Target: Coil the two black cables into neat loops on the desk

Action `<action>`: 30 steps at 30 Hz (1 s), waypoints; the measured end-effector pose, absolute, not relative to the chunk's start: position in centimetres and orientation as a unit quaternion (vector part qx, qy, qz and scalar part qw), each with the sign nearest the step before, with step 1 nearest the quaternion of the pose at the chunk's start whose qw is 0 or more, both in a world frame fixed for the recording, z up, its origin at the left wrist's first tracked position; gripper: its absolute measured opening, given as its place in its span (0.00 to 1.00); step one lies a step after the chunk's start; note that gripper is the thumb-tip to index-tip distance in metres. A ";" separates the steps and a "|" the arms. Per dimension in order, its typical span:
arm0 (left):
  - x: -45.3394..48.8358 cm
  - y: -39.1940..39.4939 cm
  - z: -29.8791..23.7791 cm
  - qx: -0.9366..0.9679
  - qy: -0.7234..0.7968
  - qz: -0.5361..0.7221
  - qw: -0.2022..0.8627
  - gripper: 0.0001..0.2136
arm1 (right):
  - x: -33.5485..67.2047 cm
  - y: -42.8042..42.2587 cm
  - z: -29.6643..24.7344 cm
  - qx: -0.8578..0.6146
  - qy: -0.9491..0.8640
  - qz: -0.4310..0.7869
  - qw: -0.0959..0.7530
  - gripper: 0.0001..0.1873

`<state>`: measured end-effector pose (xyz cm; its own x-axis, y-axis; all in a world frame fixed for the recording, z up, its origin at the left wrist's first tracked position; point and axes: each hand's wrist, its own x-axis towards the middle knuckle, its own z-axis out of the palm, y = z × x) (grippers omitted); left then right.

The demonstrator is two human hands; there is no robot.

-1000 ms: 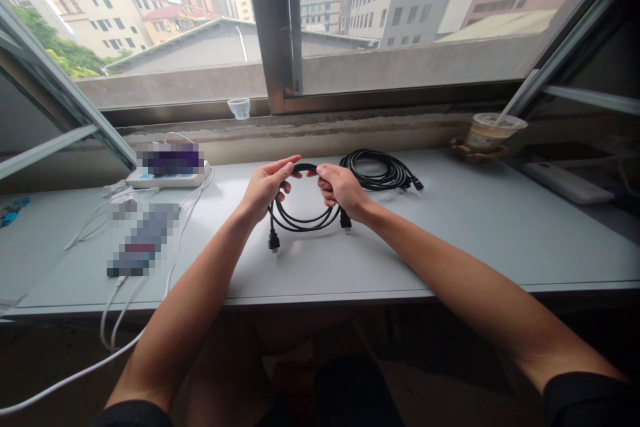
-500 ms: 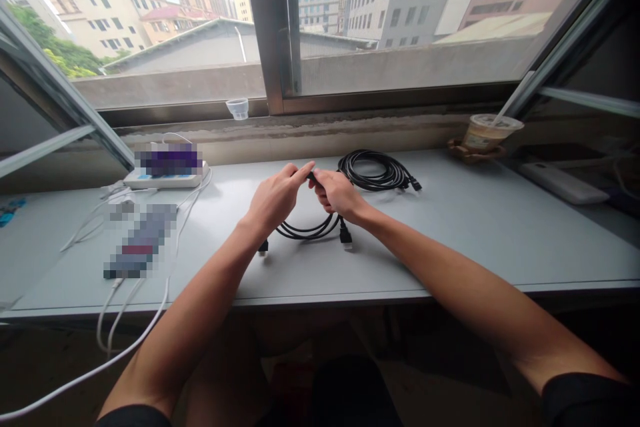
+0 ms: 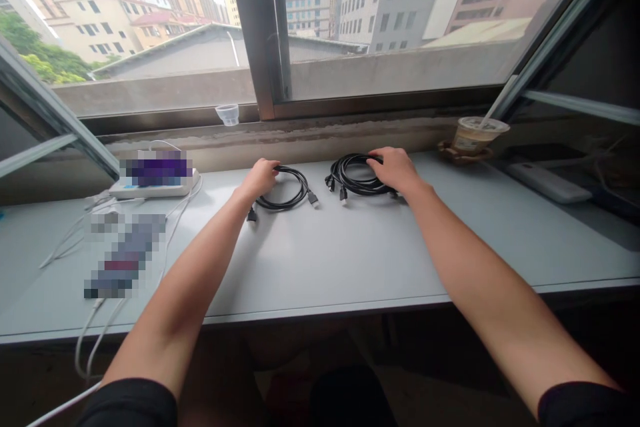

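Note:
A small coil of black HDMI cable (image 3: 283, 205) lies on the table, with a plug (image 3: 313, 199) at its right and another plug (image 3: 251, 215) at its lower left. My left hand (image 3: 260, 177) is closed on the coil's left side, its fingertips bent over the upper edge. To the right lies a thicker coil of black cable (image 3: 356, 185), several plugs sticking out of its left and front. My right hand (image 3: 399, 169) grips this coil's right side, thumb and fingers over its loops. Part of each coil is hidden behind the hand.
Far left on the table (image 3: 310, 267) are a white power strip (image 3: 155, 188), white cords and a blurred flat object (image 3: 125, 257). A drink cup (image 3: 477, 137) with a straw stands at the back right. A clear plastic cup (image 3: 229, 115) sits on the window ledge.
My hands, close together at mid-table on black cable half a second ago, are now apart. Left is on the small coil, right on the thicker coil. The view has shifted slightly.

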<state>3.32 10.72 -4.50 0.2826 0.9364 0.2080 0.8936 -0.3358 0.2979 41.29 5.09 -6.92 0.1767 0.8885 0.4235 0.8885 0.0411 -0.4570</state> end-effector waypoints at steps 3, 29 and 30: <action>4.4 12.5 -4.7 0.790 0.585 0.175 0.053 0.23 | 41.3 5.1 -7.0 -0.683 -0.649 -0.009 0.337 0.16; 6.9 -1.5 -2.2 0.710 0.308 0.511 0.375 0.20 | 28.0 -1.4 -2.9 -0.317 -0.649 0.383 0.576 0.25; 6.4 -1.6 -2.2 0.705 0.309 0.509 0.385 0.20 | 27.9 -1.4 -3.1 -0.320 -0.659 0.368 0.572 0.24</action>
<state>6.38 -1.57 -2.25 0.2906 0.8282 0.4792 0.0434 -0.5117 0.8580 27.91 -1.36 -3.11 -0.1398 0.8435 0.5186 0.0011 0.5239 -0.8518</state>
